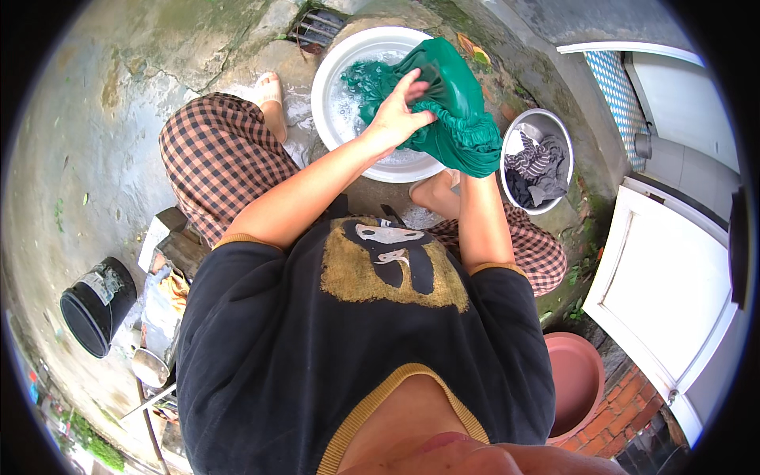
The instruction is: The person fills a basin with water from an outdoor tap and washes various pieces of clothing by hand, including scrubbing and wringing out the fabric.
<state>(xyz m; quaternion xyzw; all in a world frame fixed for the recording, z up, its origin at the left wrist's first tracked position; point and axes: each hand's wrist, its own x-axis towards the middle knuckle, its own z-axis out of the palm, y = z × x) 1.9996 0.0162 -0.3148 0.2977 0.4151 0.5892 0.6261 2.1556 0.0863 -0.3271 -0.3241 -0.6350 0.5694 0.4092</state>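
A green garment [447, 75] with a gathered, elastic-looking band is raised over the right side of a white basin [323, 103]. Part of its cloth trails into sudsy water. My left hand [396, 115] is against the garment's near left side, thumb and fingers apart, fingertips slightly blurred. My right forearm [484, 226] reaches up into the bunched cloth. The garment covers my right hand, so its fingers are hidden, and the cloth hangs around that wrist.
Right of the basin stands a metal bowl [507, 170] of dark and striped clothes. A drain grate [318, 30] lies beyond the basin. A black bucket [99, 305] is at left, a reddish tub [582, 348] at lower right, near a white door [661, 277]. The concrete ground looks wet.
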